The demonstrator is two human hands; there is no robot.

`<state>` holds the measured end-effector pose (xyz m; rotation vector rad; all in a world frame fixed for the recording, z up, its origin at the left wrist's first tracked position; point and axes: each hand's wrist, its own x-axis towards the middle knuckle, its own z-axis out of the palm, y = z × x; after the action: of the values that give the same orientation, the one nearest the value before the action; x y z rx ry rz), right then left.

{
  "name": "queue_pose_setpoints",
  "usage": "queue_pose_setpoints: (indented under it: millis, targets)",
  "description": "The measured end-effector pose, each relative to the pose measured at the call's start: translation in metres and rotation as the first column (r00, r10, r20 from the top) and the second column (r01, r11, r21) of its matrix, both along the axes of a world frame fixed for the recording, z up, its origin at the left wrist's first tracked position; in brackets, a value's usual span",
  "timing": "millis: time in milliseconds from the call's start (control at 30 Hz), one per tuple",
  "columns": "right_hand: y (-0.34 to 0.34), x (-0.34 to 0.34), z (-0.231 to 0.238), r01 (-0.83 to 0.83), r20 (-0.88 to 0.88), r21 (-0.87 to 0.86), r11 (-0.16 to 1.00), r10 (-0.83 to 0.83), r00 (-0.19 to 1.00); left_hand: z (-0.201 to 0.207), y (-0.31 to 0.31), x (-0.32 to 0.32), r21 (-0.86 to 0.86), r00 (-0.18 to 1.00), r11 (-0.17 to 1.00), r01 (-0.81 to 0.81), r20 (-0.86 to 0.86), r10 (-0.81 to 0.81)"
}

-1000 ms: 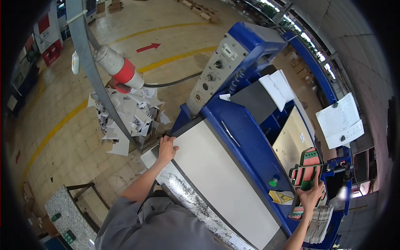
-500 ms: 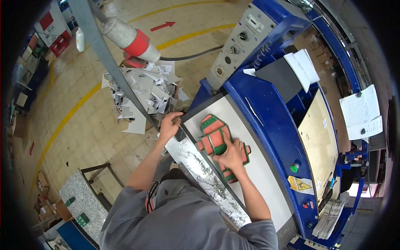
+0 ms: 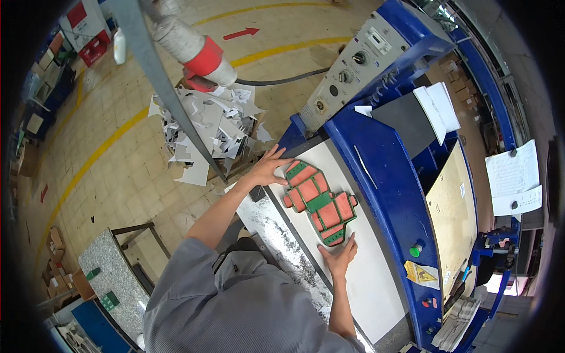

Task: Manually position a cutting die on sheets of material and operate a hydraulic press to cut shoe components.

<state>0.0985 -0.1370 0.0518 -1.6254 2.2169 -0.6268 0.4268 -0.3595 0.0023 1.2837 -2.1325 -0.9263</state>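
Note:
A cutting die (image 3: 321, 202) with green edges and orange-red foam pads lies flat on a white sheet (image 3: 374, 282), on the bed of a blue press. My left hand (image 3: 266, 169) is at the die's far left end, fingers stretched out and thumb close against its edge. Just off the die's near end is my right hand (image 3: 339, 257), thumb and fingers spread apart, holding nothing. Whether either hand actually touches the die, I cannot tell.
Along the bed's near side runs a worn metal strip (image 3: 268, 235). The blue press body (image 3: 382, 170) rises on the right, with a control panel (image 3: 353, 65) and a green button (image 3: 416, 251). Scrap pieces (image 3: 206, 126) fill a box beyond a slanting grey bar (image 3: 170, 88).
My right hand has let go of the die and moved to its near end. The left hand has shifted right to the far end. The die now lies uncovered.

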Motion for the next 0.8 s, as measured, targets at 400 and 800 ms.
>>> queue_pose_setpoints:
  millis: [400,800]
  targets:
    - [-0.022,-0.01,-0.013,-0.054,-0.023,-0.037,0.998,0.053,0.998,-0.002,-0.003,0.0,0.068,0.997,0.998,-0.005,-0.08,0.01]
    - [-0.018,-0.008,-0.013,-0.058,0.016,-0.065,0.996,0.059,0.998,-0.003,-0.008,0.007,0.041,0.984,0.998,0.055,-0.17,-0.047]
